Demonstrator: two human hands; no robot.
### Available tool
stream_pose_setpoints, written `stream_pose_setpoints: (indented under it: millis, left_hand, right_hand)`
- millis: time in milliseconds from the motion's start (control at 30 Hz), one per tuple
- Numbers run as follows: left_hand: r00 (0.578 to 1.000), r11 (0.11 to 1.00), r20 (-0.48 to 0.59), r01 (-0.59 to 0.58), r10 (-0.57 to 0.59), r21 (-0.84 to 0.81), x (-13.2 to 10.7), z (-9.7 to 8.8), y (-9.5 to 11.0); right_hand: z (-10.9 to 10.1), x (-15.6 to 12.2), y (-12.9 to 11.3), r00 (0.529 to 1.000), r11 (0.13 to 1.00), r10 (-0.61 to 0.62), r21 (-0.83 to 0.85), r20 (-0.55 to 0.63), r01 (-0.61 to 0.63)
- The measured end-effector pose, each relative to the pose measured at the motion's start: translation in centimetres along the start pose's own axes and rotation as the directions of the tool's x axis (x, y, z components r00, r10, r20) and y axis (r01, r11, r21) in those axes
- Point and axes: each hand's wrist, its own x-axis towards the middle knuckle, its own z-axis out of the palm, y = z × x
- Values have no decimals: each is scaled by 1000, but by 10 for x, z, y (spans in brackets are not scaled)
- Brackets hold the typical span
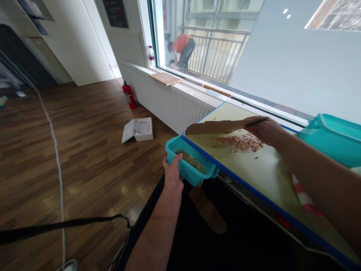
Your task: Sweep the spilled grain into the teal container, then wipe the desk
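Observation:
My left hand (172,174) grips the near wall of a turquoise plastic bin (191,174), thumb over its rim. The bin is held against the blue edge of the table (270,177), and small greenish-brown bits (191,161) lie in its bottom. In my right hand (263,131) is a long strip of brown cardboard (217,127), its fingers closed on the right end. The strip slants over the tabletop, its left end near the table edge above the bin. Beside it lies a spread pile of small reddish-brown kernels or beans (239,143); their exact kind I cannot make out.
A larger turquoise tub (335,139) stands at the right by the window. A red-and-white striped item (306,195) lies under my right forearm. On the floor are an opened white box (143,129), a fire extinguisher (129,95) and a cable (53,139). Outside, a person (183,49) bends down.

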Motion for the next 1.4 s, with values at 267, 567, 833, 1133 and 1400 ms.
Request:
stream_pose_setpoints:
  millis: [267, 567, 833, 1133, 1400]
  left_hand:
    - [999, 1000, 40, -21, 20, 20, 5, 1, 9]
    - [998, 999, 53, 37, -35, -32, -5, 0, -4]
    - [989, 996, 120, 91, -91, 8, -28, 1, -26]
    - [988, 996, 132, 87, -82, -33, -48, 5, -39]
    - [989, 997, 130, 70, -67, -21, -51, 6, -45]
  right_hand:
    - [6, 6, -7, 987, 992, 91, 102, -130, -78]
    - [7, -7, -11, 997, 998, 25, 56, -72, -21]
    - [-4, -18, -8, 992, 996, -55, -66, 110, 63]
    - [14, -35, -24, 999, 995, 47, 85, 8, -47]
    - [9, -47, -19, 999, 996, 27, 85, 42, -31]
